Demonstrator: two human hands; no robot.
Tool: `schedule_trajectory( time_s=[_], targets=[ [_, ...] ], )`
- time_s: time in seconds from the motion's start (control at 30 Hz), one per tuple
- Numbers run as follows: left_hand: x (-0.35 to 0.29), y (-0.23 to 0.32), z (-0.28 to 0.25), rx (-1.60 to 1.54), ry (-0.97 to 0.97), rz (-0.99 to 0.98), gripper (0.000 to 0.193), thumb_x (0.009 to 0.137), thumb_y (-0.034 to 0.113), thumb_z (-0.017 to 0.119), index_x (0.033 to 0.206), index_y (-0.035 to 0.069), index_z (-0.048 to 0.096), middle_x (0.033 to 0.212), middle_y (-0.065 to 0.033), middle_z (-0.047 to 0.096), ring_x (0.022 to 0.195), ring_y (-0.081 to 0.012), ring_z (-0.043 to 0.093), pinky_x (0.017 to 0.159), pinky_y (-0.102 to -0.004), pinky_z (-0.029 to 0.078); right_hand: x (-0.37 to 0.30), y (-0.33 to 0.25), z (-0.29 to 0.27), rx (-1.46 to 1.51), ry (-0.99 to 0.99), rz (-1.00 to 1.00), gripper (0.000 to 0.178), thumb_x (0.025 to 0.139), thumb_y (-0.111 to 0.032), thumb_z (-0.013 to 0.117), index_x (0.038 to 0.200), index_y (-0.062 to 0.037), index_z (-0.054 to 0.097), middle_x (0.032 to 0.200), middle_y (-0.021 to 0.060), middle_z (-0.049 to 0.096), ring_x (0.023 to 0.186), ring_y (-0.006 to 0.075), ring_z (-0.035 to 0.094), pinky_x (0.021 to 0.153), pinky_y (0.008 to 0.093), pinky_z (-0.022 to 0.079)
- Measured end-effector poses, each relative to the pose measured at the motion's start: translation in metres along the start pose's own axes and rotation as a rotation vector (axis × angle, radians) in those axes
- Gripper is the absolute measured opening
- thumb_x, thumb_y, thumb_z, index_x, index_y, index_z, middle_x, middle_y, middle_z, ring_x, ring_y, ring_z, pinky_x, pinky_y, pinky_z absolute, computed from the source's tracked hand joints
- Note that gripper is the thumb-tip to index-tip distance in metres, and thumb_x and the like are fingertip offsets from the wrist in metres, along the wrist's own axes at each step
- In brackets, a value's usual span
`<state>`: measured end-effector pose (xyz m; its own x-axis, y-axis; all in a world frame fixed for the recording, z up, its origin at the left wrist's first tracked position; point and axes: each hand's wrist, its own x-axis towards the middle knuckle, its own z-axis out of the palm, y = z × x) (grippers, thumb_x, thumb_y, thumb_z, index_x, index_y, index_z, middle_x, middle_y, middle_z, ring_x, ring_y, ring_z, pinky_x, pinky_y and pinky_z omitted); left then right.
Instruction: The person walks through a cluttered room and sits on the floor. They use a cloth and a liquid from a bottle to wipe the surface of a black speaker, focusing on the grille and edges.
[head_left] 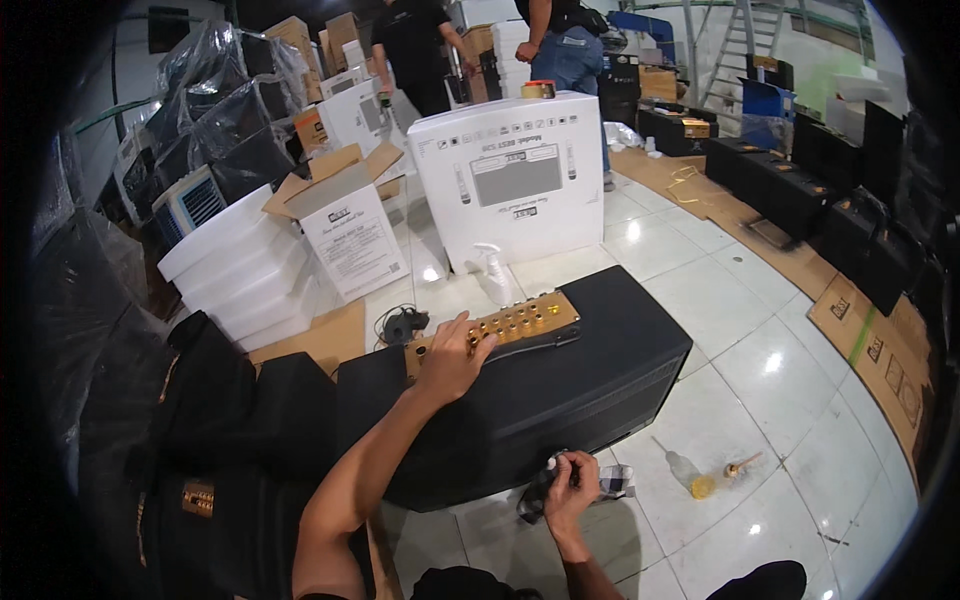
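Note:
A long black speaker box [600, 350] lies on the floor in front of me. Along its far upper edge runs a gold control panel [520, 318] with rows of knobs. My left hand [455, 362] rests on the panel's left part, fingers stretched over it and apart. At the box's near side, my right hand [570, 492] is closed around a dark checkered cloth [617, 482], which hangs out on both sides of the fingers. Whether the cloth touches the box is hard to tell.
A small bottle of yellow liquid [700, 487] and a wooden-handled brush [738, 467] are on the tiles at right. Beyond the box stand a white spray bottle [494, 275], a large white carton [520, 225] and an opened carton [350, 245]. Black speakers [770, 185] line the right; two people stand behind.

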<state>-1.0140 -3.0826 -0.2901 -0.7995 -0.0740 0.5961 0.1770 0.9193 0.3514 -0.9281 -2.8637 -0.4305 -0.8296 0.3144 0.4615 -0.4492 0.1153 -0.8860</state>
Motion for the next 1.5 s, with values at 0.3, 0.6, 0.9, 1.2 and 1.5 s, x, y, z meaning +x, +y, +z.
schedule_trajectory(
  time_s=[0.3, 0.6, 0.9, 1.2, 1.5],
  targets=[
    [0.010, -0.004, -0.002, 0.099, 0.061, 0.119, 0.042, 0.089, 0.031, 0.070, 0.115, -0.002, 0.063, 0.118, -0.0265, 0.062, 0.107, -0.0417, 0.061, 0.093, -0.0464, 0.048, -0.001, -0.002, 0.000, 0.039, -0.009, 0.030, 0.003, 0.091, 0.002, 0.058, 0.091, 0.0027, 0.060, 0.090, 0.0124, 0.061, 0.083, 0.0229, 0.058, 0.076, 0.0337, 0.048],
    [0.000, 0.007, -0.038, 0.104, -0.105, -0.119, 0.052, 0.096, 0.049, 0.053, 0.107, -0.001, 0.066, 0.082, -0.0256, 0.068, 0.081, -0.0376, 0.067, 0.076, -0.0447, 0.050, -0.011, 0.013, 0.005, -0.003, -0.022, -0.090, 0.028, 0.078, -0.002, 0.080, 0.101, 0.0031, 0.066, 0.097, 0.0141, 0.064, 0.082, 0.0226, 0.061, 0.075, 0.0309, 0.050],
    [0.013, -0.005, -0.013, 0.127, -0.164, -0.153, 0.056, 0.096, 0.052, 0.055, 0.122, 0.003, 0.066, 0.110, -0.0159, 0.070, 0.108, -0.0248, 0.064, 0.095, -0.0338, 0.046, -0.012, 0.027, 0.003, -0.049, 0.001, -0.131, 0.014, 0.085, 0.004, 0.071, 0.099, 0.0044, 0.068, 0.094, 0.0148, 0.065, 0.077, 0.0199, 0.063, 0.068, 0.0291, 0.051],
    [0.012, -0.002, -0.017, 0.102, -0.186, -0.126, 0.061, 0.096, 0.055, 0.052, 0.121, 0.001, 0.066, 0.110, -0.0154, 0.070, 0.105, -0.0236, 0.064, 0.094, -0.0330, 0.046, -0.017, 0.028, 0.009, -0.040, 0.000, -0.139, 0.013, 0.085, 0.005, 0.070, 0.098, 0.0039, 0.068, 0.094, 0.0149, 0.065, 0.077, 0.0200, 0.063, 0.067, 0.0284, 0.051],
    [0.006, 0.026, -0.017, 0.014, -0.181, -0.208, 0.048, 0.101, 0.038, 0.052, 0.120, -0.005, 0.062, 0.111, -0.0238, 0.068, 0.109, -0.0302, 0.064, 0.093, -0.0359, 0.047, 0.008, 0.019, 0.032, 0.010, 0.040, -0.172, 0.010, 0.082, 0.005, 0.071, 0.092, 0.0035, 0.067, 0.090, 0.0140, 0.065, 0.074, 0.0203, 0.063, 0.064, 0.0277, 0.050]
  ],
)
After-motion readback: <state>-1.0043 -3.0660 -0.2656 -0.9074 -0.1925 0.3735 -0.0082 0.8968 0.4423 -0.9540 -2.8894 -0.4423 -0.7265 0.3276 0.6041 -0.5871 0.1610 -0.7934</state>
